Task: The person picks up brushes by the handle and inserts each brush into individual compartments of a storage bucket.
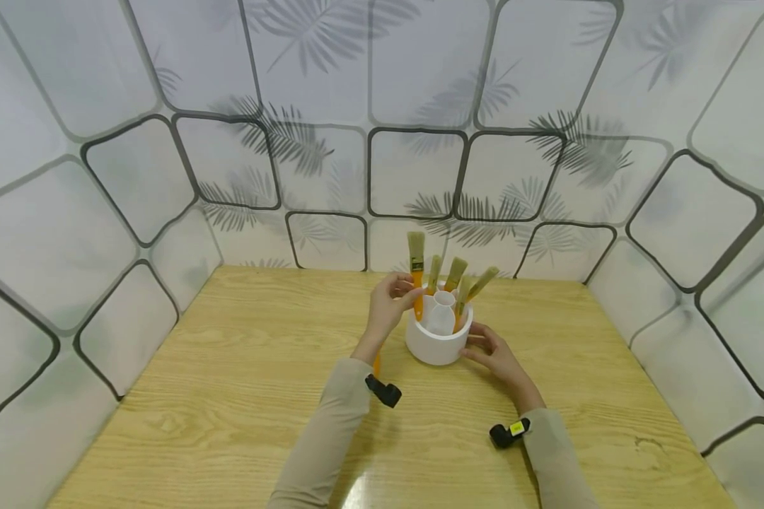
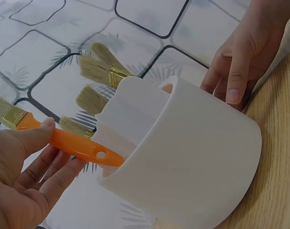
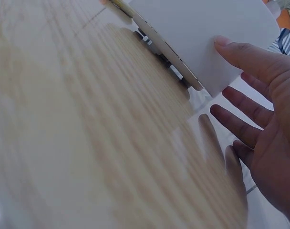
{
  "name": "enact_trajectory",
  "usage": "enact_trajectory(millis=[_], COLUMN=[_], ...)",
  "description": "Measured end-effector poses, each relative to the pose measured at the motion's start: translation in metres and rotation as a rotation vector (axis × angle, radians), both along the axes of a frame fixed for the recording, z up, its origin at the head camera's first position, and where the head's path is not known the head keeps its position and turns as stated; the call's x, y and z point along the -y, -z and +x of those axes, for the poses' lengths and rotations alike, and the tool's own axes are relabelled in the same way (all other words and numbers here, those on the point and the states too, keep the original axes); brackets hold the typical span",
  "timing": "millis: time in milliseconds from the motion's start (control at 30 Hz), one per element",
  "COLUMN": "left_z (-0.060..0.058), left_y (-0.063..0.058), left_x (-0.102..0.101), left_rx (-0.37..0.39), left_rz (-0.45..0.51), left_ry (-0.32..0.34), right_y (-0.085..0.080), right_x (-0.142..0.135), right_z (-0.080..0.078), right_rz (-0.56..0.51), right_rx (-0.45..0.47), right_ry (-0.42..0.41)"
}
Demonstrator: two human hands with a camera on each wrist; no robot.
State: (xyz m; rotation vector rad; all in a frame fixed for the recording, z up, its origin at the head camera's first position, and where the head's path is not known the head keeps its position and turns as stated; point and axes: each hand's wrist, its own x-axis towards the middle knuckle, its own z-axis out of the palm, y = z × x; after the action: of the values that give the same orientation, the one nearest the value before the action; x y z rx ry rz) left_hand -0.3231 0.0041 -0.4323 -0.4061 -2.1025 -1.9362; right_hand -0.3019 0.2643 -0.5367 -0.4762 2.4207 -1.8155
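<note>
My left hand [image 1: 387, 305] pinches a flat paintbrush [image 1: 417, 264] by its orange handle, bristles up. In the left wrist view, the end of that handle [image 2: 83, 147] dips just inside the rim of a round white brush holder [image 1: 437, 348]. Several more paintbrushes [image 1: 456, 273] stand in the holder's compartments, leaning outward around a central tube [image 1: 444, 300]. At the holder's right side is my right hand [image 1: 498, 359]. Its thumb lies against the wall in the right wrist view, with the other fingers [image 3: 240, 125] loosely extended by the base.
An orange handle [image 1: 377, 364] lies on the wooden table [image 1: 261, 367], mostly hidden by my left forearm. Patterned cloth walls [image 1: 325, 170] enclose the table at the back and both sides. Black wrist cameras [image 1: 383, 391] sit on both sleeves.
</note>
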Motion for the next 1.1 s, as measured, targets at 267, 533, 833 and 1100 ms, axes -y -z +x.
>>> enact_trajectory(millis=[267,533,833,1100], left_z=[0.004,0.010,0.002,0.002], left_y=[-0.003,-0.005,0.007,0.007], left_x=[-0.004,-0.006,-0.010,-0.012], left_rx=[-0.017,-0.053,-0.078,-0.085], left_rz=[-0.016,-0.064,-0.096,-0.123], left_ry=[0.004,-0.008,-0.028,-0.037], right_y=[-0.001,-0.012,-0.024,-0.023], right_x=[0.001,0.003,0.007,0.006], right_z=[0.002,0.007,0.014,0.012], right_rz=[0.001,-0.021,0.006,-0.001], right_rx=[-0.001,0.021,0.009,-0.004], right_ry=[-0.001,-0.011,-0.015,-0.016])
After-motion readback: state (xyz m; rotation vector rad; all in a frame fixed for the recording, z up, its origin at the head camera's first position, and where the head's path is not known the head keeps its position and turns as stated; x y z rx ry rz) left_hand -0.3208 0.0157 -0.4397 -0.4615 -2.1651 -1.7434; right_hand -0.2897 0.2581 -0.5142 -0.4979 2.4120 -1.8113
